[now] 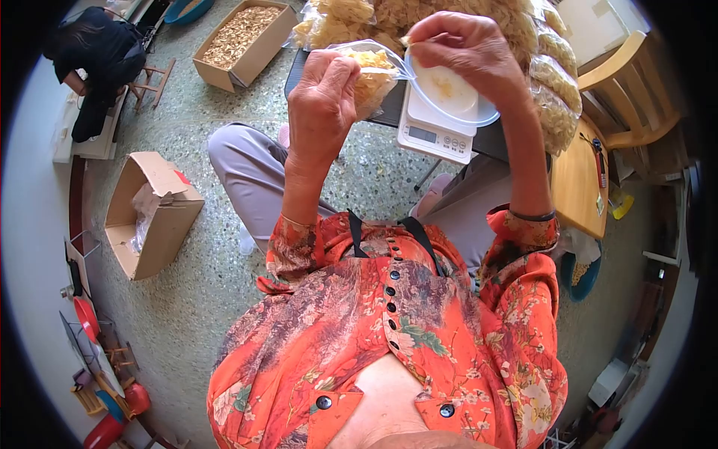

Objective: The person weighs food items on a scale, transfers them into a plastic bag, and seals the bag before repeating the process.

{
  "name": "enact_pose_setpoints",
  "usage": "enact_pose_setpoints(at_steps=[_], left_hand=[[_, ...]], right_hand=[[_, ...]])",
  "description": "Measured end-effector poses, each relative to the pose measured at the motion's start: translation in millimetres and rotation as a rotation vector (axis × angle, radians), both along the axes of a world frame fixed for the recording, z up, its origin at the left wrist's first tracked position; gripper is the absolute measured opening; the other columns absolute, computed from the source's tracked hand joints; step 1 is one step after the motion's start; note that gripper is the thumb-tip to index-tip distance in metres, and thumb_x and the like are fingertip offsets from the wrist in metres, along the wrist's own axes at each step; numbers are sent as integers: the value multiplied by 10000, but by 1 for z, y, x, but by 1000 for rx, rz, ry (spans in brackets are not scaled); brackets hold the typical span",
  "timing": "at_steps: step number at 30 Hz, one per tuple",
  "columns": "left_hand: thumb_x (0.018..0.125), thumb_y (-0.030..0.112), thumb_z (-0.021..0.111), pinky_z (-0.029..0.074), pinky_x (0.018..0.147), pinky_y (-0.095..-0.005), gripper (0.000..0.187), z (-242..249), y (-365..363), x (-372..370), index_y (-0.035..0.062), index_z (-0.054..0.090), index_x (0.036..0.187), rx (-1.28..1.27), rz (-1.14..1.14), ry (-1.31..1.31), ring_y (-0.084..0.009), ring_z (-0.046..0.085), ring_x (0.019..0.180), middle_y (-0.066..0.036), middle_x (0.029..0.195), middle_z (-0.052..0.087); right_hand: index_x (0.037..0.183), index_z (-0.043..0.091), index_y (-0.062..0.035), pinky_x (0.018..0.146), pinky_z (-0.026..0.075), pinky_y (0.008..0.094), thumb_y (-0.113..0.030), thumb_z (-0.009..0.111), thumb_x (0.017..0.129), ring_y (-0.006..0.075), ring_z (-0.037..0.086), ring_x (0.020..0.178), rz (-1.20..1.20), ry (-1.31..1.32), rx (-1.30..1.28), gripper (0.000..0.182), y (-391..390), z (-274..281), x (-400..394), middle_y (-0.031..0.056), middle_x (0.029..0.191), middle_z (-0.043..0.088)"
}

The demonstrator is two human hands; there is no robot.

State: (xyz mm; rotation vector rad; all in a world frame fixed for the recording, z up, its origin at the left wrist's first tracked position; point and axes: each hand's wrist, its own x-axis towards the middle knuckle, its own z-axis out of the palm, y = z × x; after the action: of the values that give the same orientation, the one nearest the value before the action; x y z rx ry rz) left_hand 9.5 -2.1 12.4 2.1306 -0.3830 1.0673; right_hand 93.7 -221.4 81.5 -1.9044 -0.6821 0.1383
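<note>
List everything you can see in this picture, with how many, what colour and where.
small plastic bag: one, clear with yellow pieces inside, held in both hands above the scale
scale: one, white, on the dark table
dish: one, clear, on the scale, a few yellow bits in it
filled bags: several, clear with yellow contents, piled on the table behind the scale
open box of yellow pieces: one, brown cardboard, on the floor top left
open box with plastic: one, brown cardboard, on the floor at left
chair: one, wooden, at right
another person: one, dark clothes, top left
left hand: grips the bag's side
right hand: pinches the bag's top edge
</note>
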Motion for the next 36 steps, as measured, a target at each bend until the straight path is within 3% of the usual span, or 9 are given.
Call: enact_pose_setpoints(at_steps=[6,9,11,17,21,23,27,33,36], left_hand=[[884,27,716,550,709,-420,93,5,4,0,47,672,963,13,-25,-22,-342,677,826,-126,943,632],[888,22,699,537,696,-437,82,1,8,2,59,645,938,34,-47,-53,-351,665,828,-123,931,628],[891,24,698,541,704,-431,82,0,9,-1,62,651,947,47,-75,-33,-348,669,835,-128,938,632],[903,33,698,543,729,-431,76,-3,7,2,59,660,964,20,1,-85,-354,669,849,-134,940,639],[898,26,704,536,733,-428,82,-5,9,2,52,662,963,4,-5,-41,-346,660,844,-129,927,640],[897,-18,712,542,702,-330,79,-7,10,2,17,686,962,-20,17,-11,-208,674,791,-92,884,634],[906,-23,706,545,672,-297,64,-6,11,3,6,678,955,61,40,-60,-178,673,746,-82,871,618],[898,-25,715,545,656,-304,75,-10,11,2,3,666,948,-15,45,-3,-181,668,735,-81,864,615],[891,-26,720,538,681,-322,84,-6,12,-1,10,665,943,29,80,-21,-202,657,756,-86,868,618]], right_hand=[[1013,713,-13,766,573,288,-65,764,872,127,687,817,109,-133,-142,159,51,1,-10,52,868,709],[830,714,-24,684,560,398,-77,714,800,316,714,750,-11,-517,-161,62,62,-4,-5,164,766,700],[811,708,-24,681,555,412,-73,702,800,340,703,739,-5,-549,-172,51,65,-10,-2,165,753,693],[807,689,-65,716,543,422,-98,696,815,319,700,796,126,-778,-106,34,70,-33,5,148,803,681],[882,677,-95,778,527,389,-106,637,837,268,667,882,131,-703,-372,61,62,-12,2,114,885,650],[872,679,-88,767,532,395,-96,632,841,276,673,868,108,-741,-340,56,68,-23,8,121,876,658],[834,701,-52,738,552,418,-74,632,845,317,697,834,199,-1046,-349,74,61,-33,12,150,857,690],[928,709,-22,764,555,406,-94,654,862,345,697,846,-81,-742,-92,112,26,8,4,152,885,707],[938,687,-25,773,552,425,-111,699,835,339,697,863,-115,-691,-274,135,-32,-4,16,156,868,701]])
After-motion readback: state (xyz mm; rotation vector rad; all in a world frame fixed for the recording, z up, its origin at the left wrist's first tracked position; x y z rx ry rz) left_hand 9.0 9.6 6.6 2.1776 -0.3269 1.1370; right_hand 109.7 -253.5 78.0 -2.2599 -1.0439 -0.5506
